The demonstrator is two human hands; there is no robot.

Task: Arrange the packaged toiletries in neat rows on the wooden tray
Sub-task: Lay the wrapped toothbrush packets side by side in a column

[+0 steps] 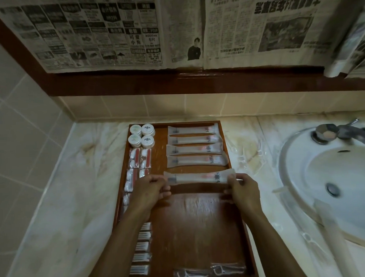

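your left hand [153, 187] and right hand [243, 187] each pinch one end of a long toothbrush packet [199, 178], held level just over the wooden tray [205, 222], below a row of four matching packets [194, 148]. the risk: set it down tilted, as it now slants slightly, and the row looks crooked. your left wrist lies close above the cotton bud packs [133, 169], so a careless sweep could scatter them. loose floss picks [242, 158] lie on the table [72, 186] near the sink [331, 185].
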